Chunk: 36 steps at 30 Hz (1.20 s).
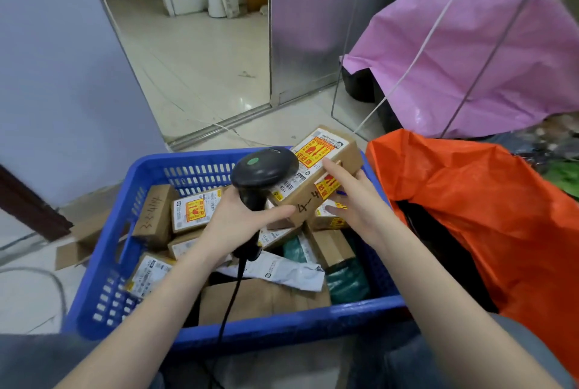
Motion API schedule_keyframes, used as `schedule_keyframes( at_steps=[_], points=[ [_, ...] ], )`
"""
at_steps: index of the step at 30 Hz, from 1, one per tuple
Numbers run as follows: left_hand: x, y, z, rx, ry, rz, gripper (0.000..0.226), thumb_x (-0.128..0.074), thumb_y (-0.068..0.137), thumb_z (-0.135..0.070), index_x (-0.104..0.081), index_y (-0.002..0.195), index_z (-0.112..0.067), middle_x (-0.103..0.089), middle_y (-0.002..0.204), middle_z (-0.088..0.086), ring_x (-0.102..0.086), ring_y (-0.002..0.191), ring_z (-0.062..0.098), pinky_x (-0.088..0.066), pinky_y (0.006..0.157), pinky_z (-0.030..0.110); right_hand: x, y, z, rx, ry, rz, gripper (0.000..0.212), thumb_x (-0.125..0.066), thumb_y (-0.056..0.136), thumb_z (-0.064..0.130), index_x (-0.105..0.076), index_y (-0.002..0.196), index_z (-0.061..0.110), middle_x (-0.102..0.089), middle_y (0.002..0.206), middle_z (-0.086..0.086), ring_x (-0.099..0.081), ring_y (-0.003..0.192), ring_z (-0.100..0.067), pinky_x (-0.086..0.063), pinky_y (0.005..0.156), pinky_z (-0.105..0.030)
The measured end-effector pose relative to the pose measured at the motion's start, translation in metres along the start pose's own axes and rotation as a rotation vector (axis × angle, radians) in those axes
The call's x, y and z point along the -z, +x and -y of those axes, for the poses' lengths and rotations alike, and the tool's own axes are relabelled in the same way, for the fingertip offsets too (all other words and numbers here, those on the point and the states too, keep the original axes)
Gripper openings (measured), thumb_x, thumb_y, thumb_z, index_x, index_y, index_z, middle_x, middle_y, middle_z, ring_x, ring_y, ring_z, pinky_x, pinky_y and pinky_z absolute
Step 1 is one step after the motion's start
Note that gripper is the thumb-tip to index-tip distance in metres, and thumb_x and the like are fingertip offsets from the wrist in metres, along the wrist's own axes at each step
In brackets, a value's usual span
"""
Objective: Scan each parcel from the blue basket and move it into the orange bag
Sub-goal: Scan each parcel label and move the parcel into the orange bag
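Note:
My left hand (233,216) grips the handle of a black barcode scanner (263,169), whose head points at a brown cardboard parcel (319,175) with yellow and red stickers. My right hand (354,200) holds that parcel from its right side, above the blue basket (131,200). My left thumb touches the parcel's near corner. Several more cardboard parcels (191,211) and soft mailers lie in the basket. The orange bag (470,200) stands open to the right of the basket.
A pink plastic bag (470,60) hangs on a wire frame behind the orange bag. Flattened cardboard (81,241) lies on the floor left of the basket. The scanner cable (232,294) runs down toward me. A glass door and tiled floor are ahead.

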<state>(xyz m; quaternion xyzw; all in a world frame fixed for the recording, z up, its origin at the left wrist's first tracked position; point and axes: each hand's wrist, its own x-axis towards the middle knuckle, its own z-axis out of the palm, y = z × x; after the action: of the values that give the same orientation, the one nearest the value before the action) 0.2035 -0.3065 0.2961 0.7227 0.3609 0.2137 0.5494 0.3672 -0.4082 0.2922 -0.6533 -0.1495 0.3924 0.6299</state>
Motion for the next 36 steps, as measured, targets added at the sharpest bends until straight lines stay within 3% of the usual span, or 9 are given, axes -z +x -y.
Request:
schedule_keyframes(
  at_steps=[1, 6, 8, 12, 14, 17, 21, 26, 36],
  points=[
    [-0.001, -0.005, -0.006, -0.015, -0.028, 0.001, 0.046, -0.086, 0.063, -0.032, -0.057, 0.099, -0.034, -0.066, 0.101, -0.011, -0.059, 0.093, -0.002, -0.043, 0.070, 0.012, -0.002, -0.007, 0.002, 0.001, 0.053, 0.067, 0.061, -0.066, 0.083, 0.046, -0.043, 0.137, 0.029, -0.062, 0.122, 0.003, -0.059, 0.113, -0.023, -0.050, 0.087, -0.037],
    [-0.003, -0.022, -0.030, -0.037, -0.144, 0.044, 0.048, -0.083, 0.056, -0.041, -0.056, 0.095, -0.036, -0.065, 0.099, -0.013, -0.058, 0.096, -0.001, -0.045, 0.076, 0.017, -0.011, -0.031, 0.008, 0.034, 0.301, 0.240, 0.082, -0.067, 0.070, 0.057, -0.042, 0.143, 0.030, -0.054, 0.139, -0.008, -0.055, 0.124, -0.026, -0.057, 0.075, -0.036],
    [0.000, -0.026, -0.034, -0.026, -0.135, 0.079, 0.050, -0.084, 0.055, -0.049, -0.060, 0.096, -0.032, -0.068, 0.099, -0.007, -0.062, 0.097, 0.007, -0.049, 0.083, 0.024, -0.011, -0.037, 0.011, 0.072, 0.369, 0.249, 0.081, -0.068, 0.070, 0.059, -0.046, 0.141, 0.025, -0.055, 0.138, -0.011, -0.054, 0.125, -0.030, -0.056, 0.081, -0.041],
    [0.008, -0.031, -0.037, -0.019, -0.170, 0.180, 0.047, -0.078, 0.064, -0.057, -0.064, 0.102, -0.033, -0.071, 0.105, -0.002, -0.066, 0.103, 0.017, -0.051, 0.093, 0.038, -0.001, -0.044, 0.021, 0.140, 0.373, 0.183, 0.069, -0.058, 0.072, 0.056, -0.052, 0.135, 0.027, -0.065, 0.127, -0.003, -0.059, 0.120, -0.026, -0.041, 0.105, -0.055],
    [0.010, -0.035, -0.039, -0.012, -0.170, 0.237, 0.047, -0.079, 0.065, -0.051, -0.065, 0.104, -0.030, -0.073, 0.102, 0.005, -0.070, 0.097, 0.020, -0.055, 0.090, 0.043, 0.004, -0.046, 0.026, 0.159, 0.366, 0.179, 0.067, -0.059, 0.074, 0.054, -0.054, 0.134, 0.026, -0.066, 0.125, -0.003, -0.061, 0.117, -0.025, -0.041, 0.104, -0.056],
    [0.012, -0.039, -0.043, -0.001, -0.151, 0.211, 0.030, -0.076, 0.073, -0.039, -0.065, 0.098, -0.027, -0.072, 0.091, 0.015, -0.068, 0.079, 0.019, -0.056, 0.078, 0.031, 0.010, -0.048, 0.033, 0.167, 0.377, 0.161, 0.060, -0.059, 0.077, 0.049, -0.055, 0.132, 0.025, -0.068, 0.123, -0.003, -0.063, 0.115, -0.025, -0.045, 0.102, -0.054],
    [0.011, -0.038, -0.045, 0.022, -0.170, 0.205, 0.029, -0.071, 0.080, -0.033, -0.064, 0.097, -0.010, -0.061, 0.061, 0.004, -0.060, 0.058, 0.014, -0.052, 0.062, 0.025, 0.017, -0.045, 0.034, 0.197, 0.313, 0.111, 0.067, -0.066, 0.075, 0.052, -0.052, 0.136, 0.028, -0.066, 0.126, -0.002, -0.063, 0.116, -0.025, -0.049, 0.096, -0.052],
    [0.011, -0.032, -0.045, 0.001, -0.156, 0.281, 0.041, -0.076, 0.067, -0.046, -0.063, 0.083, -0.010, -0.058, 0.060, 0.004, -0.055, 0.056, 0.016, -0.047, 0.065, 0.032, 0.020, -0.044, 0.036, 0.220, 0.274, 0.095, 0.068, -0.069, 0.076, 0.052, -0.051, 0.136, 0.027, -0.065, 0.126, -0.001, -0.063, 0.116, -0.023, -0.052, 0.093, -0.044],
    [0.007, -0.032, -0.044, 0.019, -0.184, 0.259, 0.021, -0.069, 0.085, -0.024, -0.059, 0.079, -0.007, -0.053, 0.055, 0.001, -0.049, 0.048, 0.014, -0.045, 0.056, 0.029, 0.017, -0.046, 0.042, 0.241, 0.235, 0.078, 0.067, -0.065, 0.073, 0.049, -0.051, 0.136, 0.028, -0.067, 0.122, 0.001, -0.066, 0.110, -0.019, -0.049, 0.099, -0.048]
  ],
)
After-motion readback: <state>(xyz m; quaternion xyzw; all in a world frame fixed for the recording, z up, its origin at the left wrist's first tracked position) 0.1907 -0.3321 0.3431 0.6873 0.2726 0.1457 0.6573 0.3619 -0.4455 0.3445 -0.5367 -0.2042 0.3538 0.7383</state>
